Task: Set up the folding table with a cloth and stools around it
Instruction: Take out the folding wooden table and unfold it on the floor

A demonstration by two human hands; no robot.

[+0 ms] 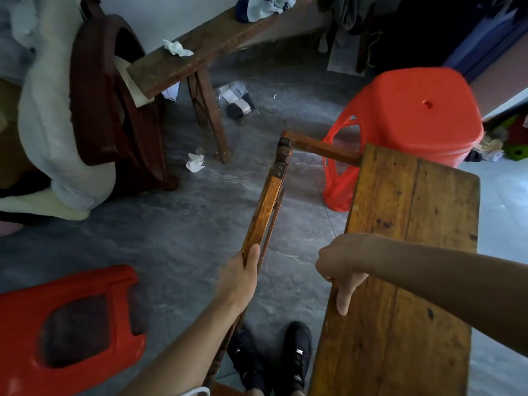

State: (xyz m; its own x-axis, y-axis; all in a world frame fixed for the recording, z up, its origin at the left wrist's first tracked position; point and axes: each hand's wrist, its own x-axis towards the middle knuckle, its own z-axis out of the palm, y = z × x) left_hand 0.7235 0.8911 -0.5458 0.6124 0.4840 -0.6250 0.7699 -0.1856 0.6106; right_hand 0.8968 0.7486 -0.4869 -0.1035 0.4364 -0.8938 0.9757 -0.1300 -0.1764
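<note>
Grey stone-look floor tiles (177, 247) run under everything, littered with crumpled tissue (195, 162) beside an old wooden bench (200, 50) against the wall. At the centre the folding table (411, 252) is only partly unfolded: its plank tabletop stands tilted on edge at the right, and a hinged wooden leg frame (268, 201) swings out from its far corner towards the person.

The left hand (241, 277) has its grip wrapped round the near end of that frame, fingers curled over the rail, probably to pull it away from the panel so it can open. The right hand (341, 265) clamps the panel's left edge, fingers hooked over it and thumb pressed down the plank face, which looks meant to steady the tabletop while the frame is drawn out.

Two red plastic stools wait close by: one upright (423, 110) just beyond the table, the other (65, 324) lying on its side at the lower left, presumably left within reach for placing once the table stands. No cloth for the table can be picked out with certainty. The person's black shoes (274, 358) stand between frame and panel.
</note>
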